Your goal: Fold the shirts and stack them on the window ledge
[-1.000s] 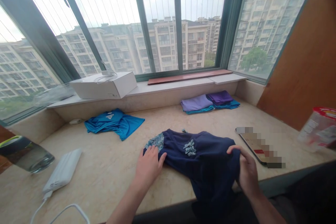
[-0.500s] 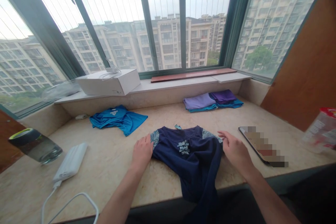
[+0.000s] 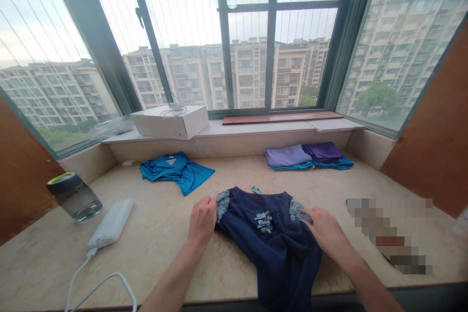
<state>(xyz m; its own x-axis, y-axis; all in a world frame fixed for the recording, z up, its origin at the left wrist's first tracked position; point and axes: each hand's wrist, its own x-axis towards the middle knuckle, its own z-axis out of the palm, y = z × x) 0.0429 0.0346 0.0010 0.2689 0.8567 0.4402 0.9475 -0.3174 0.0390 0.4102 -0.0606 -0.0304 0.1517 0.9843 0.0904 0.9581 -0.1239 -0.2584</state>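
A navy blue shirt (image 3: 278, 248) lies on the stone counter with its neckline away from me and its lower part bunched toward the front edge. Patterned pale-blue patches cover its shoulders, and similar fabric knots decorate the chest. My left hand (image 3: 202, 219) is closed on the left shoulder patch, fingers curled at the edge. At the opposite shoulder, my right hand (image 3: 323, 229) pinches the patterned fabric between thumb and fingers. Beyond the shirt, to the left, a bright blue shirt (image 3: 175, 170) lies loosely crumpled. Folded lilac and purple clothes (image 3: 288, 154) rest on blue ones at the back right.
On the left are a water bottle (image 3: 75, 197) and a white power bank (image 3: 110, 223) with a cable. A blurred-out flat object (image 3: 387, 239) lies on the right. The window ledge holds a white box (image 3: 170, 122) and a reddish board (image 3: 281, 118).
My fingers have closed on the shirt's shoulders; the right hand's fingers were stretched out before. The view has shifted, and the red-lidded jar on the right has mostly left it.
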